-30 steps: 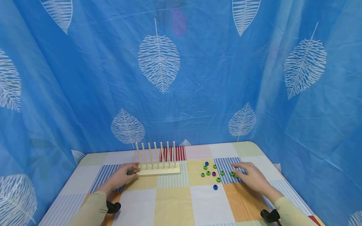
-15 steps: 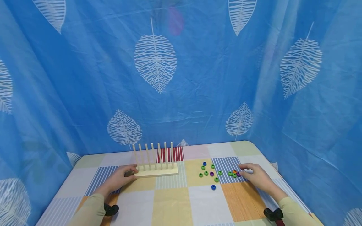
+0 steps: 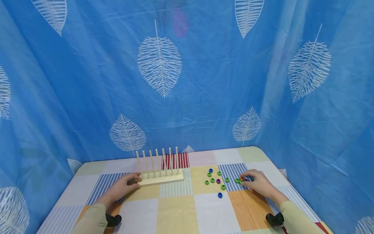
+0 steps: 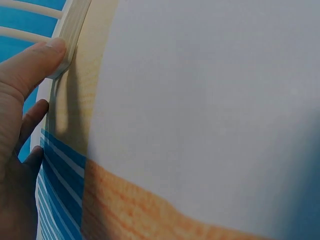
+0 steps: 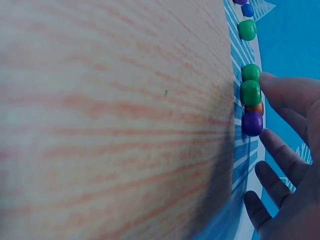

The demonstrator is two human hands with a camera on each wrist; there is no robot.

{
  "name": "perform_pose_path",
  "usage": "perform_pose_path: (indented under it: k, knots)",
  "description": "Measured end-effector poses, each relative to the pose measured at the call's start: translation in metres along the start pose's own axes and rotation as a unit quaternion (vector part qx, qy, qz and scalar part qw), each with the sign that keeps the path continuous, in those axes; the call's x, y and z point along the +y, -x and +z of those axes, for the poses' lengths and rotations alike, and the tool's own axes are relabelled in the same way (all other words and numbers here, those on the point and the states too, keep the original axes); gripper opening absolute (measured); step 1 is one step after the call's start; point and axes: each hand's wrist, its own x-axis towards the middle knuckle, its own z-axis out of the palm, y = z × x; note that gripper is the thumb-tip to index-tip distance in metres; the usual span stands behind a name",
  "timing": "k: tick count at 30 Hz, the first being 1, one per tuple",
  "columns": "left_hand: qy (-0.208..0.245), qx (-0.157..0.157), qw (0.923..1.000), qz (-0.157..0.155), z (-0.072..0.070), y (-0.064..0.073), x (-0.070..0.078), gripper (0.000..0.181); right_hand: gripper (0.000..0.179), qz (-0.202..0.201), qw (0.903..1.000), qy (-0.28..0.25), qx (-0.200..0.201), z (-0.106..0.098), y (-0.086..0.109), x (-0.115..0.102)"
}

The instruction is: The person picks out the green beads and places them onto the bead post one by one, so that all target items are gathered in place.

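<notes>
A pale wooden peg rack (image 3: 163, 179) with a row of upright pegs stands on the table at the left. My left hand (image 3: 121, 188) holds its left end, the thumb (image 4: 42, 60) along the front of the base. Over on the right, my right hand (image 3: 258, 184) hovers at a small cluster of beads, thumb and fingers apart around it. In the right wrist view, that cluster has green beads (image 5: 250, 93), an orange bead (image 5: 256, 107) partly hidden, and a purple bead (image 5: 252, 123) near a fingertip. No bead is gripped there.
Several loose green beads (image 3: 212, 180), a purple bead (image 3: 218, 181) and two blue ones, such as the front blue bead (image 3: 220, 195), lie between rack and right hand. A patchwork cloth (image 3: 175, 211) covers the table; a blue leaf-print curtain (image 3: 204, 97) surrounds it.
My right hand drew back to the right, uncovering orange and purple beads, then came left over them again. The rack's left end, with my left hand, has shifted slightly toward me.
</notes>
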Motion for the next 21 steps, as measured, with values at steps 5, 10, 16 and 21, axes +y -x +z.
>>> perform_pose_path:
  k: [5,10,16,21]
  knots:
    - [0.011,0.002,0.9998,-0.013,0.001,0.000,0.000,0.011,0.036,0.006,0.9999,0.014,0.007,0.005,-0.005,-0.003]
    - [0.023,0.001,0.9996,-0.016,0.000,-0.001,0.002,0.010,0.032,0.015,0.9997,0.019,0.010,0.009,-0.008,-0.006]
    - [0.028,-0.004,0.9995,-0.013,0.000,-0.001,0.003,0.010,0.029,0.020,0.9993,0.027,0.017,0.011,-0.009,-0.007]
    - [0.032,-0.008,0.9994,-0.015,0.001,0.000,0.003,0.009,0.026,0.016,0.9993,0.028,0.016,0.013,-0.009,-0.006]
